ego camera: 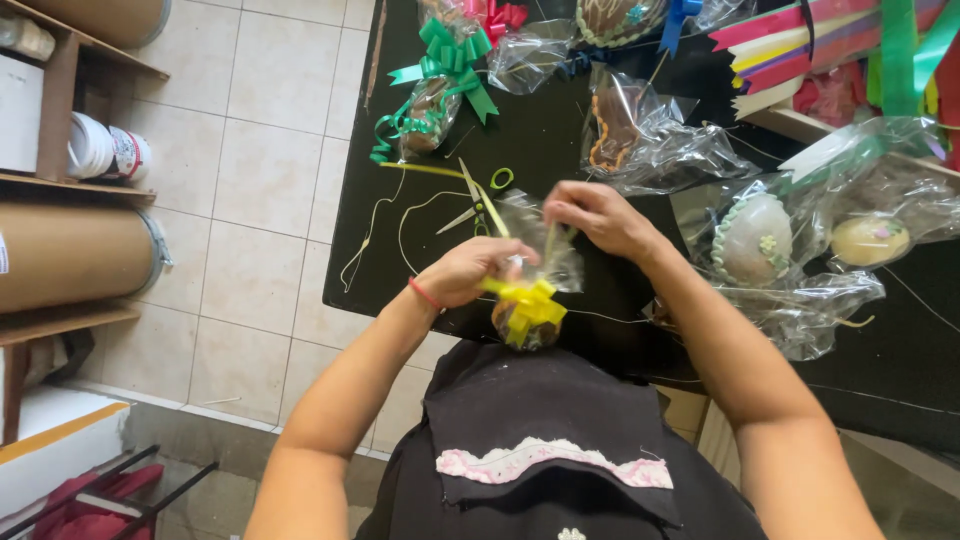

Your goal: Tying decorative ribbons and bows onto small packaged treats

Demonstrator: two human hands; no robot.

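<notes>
So the small chocolate egg (pixel 527 330) in clear crinkly cellophane sits at the near edge of the black table (pixel 540 150), right against the person's apron, with a yellow ribbon bow (pixel 530 298) on its neck. Left hand (pixel 470 270) is pinched shut on the gathered wrap just above the bow, right hand (pixel 600 215) has its fingertips clamped on the ribbon tail, pulling up and away. Looks like the bow-tightening stage; I'd guess the next bit needs a steady pull without tearing that thin film. Scissors (pixel 480 205) lie just behind, beside loose string, a green-bowed wrapped egg (pixel 435 105) and a white decorated egg (pixel 752 240) further out
</notes>
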